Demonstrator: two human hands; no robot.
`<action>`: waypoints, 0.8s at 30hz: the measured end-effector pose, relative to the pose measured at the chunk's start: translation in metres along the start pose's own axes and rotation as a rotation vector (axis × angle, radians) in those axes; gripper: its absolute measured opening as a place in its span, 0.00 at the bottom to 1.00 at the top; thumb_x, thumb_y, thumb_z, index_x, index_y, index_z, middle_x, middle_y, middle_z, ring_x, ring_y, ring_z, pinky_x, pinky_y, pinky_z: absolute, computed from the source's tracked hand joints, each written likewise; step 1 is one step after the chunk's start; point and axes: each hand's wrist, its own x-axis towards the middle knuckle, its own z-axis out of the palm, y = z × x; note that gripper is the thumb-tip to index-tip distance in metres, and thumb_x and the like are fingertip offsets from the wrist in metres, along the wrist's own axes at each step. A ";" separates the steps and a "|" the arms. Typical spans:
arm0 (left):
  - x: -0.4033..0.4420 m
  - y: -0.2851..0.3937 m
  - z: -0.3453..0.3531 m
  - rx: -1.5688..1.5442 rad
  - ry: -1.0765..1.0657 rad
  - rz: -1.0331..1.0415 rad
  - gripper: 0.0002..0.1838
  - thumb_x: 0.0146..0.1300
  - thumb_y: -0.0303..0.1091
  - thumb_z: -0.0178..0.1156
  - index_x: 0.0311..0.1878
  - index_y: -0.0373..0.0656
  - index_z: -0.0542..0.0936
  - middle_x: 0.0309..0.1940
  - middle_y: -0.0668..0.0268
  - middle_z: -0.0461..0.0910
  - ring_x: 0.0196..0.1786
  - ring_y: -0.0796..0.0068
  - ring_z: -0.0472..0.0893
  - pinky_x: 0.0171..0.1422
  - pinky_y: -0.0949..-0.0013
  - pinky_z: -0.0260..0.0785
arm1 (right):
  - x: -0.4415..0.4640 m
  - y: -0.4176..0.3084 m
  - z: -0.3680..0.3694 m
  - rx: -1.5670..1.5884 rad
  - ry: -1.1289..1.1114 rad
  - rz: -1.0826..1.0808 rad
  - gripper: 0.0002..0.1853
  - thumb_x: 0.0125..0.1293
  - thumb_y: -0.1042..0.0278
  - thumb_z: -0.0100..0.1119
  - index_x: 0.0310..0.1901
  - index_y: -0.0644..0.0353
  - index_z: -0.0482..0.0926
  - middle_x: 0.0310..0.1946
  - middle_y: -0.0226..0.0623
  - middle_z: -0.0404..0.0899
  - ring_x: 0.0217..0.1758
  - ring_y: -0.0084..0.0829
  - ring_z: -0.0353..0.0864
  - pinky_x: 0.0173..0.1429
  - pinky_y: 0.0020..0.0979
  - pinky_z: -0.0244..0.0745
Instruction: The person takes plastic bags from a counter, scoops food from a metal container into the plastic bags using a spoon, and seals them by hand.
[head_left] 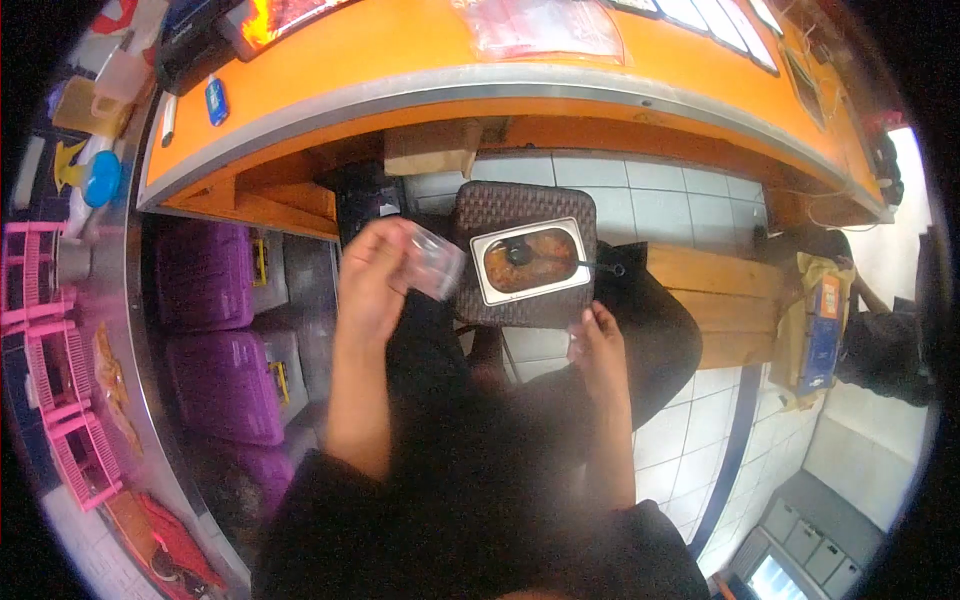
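My left hand [372, 275] is raised to the left of a dark woven stool [525, 197]. Its fingers are closed on a small clear plastic bag [434, 264], which hangs toward the stool. On the stool stands a white-rimmed metal food pan [487, 284] holding reddish-brown sauce [550, 250]. A dark ladle [603, 267] lies in the pan, its handle reaching over the right rim. My right hand [600, 345] is near the stool's lower right corner, fingers drawn together; what they hold, if anything, is too blurred to name.
An orange counter [370, 60] with a metal edge curves across the front, bearing a blue bottle [216, 101] and plastic bags [540, 30]. Purple-lidded boxes [220, 385] sit on the left. A wooden bench [725, 310] and a blue-and-orange box [824, 335] are on the right.
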 end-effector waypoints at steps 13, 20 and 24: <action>0.020 -0.003 -0.023 -0.336 -0.167 -0.029 0.09 0.71 0.36 0.55 0.45 0.41 0.76 0.31 0.68 0.78 0.33 0.74 0.79 0.40 0.68 0.76 | 0.072 -0.018 0.035 0.210 -0.012 -0.041 0.19 0.71 0.51 0.56 0.54 0.54 0.71 0.31 0.32 0.80 0.21 0.19 0.74 0.22 0.21 0.68; 0.024 -0.001 -0.026 -0.376 -0.204 -0.039 0.08 0.71 0.35 0.55 0.44 0.42 0.76 0.31 0.68 0.79 0.33 0.74 0.80 0.43 0.66 0.79 | 0.061 -0.047 0.046 -0.005 -0.116 -0.162 0.16 0.73 0.53 0.51 0.47 0.59 0.76 0.26 0.31 0.80 0.22 0.21 0.75 0.23 0.24 0.69; 0.024 -0.003 -0.027 -0.396 -0.144 -0.049 0.08 0.71 0.35 0.55 0.44 0.41 0.76 0.31 0.68 0.78 0.34 0.75 0.80 0.43 0.66 0.79 | 0.017 -0.046 0.051 -0.844 -0.064 -0.701 0.22 0.75 0.52 0.47 0.41 0.65 0.79 0.22 0.32 0.78 0.24 0.21 0.73 0.29 0.26 0.67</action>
